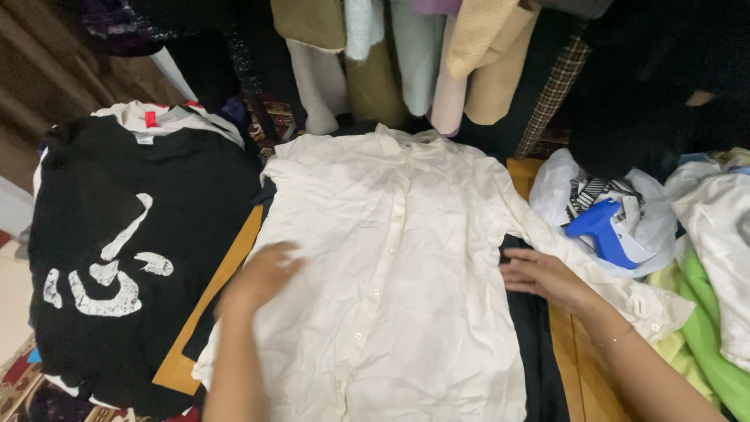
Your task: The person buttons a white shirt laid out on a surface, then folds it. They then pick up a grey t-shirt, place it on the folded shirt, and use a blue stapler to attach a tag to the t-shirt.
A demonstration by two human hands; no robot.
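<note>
cream button-up shirt (pixel 391 258) | spread flat, wrinkled | fabric perhaps satin

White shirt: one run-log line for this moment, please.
white shirt flat, buttoned | left hand on its left side | right hand at its right edge | black T-shirt beside

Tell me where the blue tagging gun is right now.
In the head view the blue tagging gun lies on the right, on a white plastic bag, just beyond the right hand and the cream shirt's sleeve.
</note>
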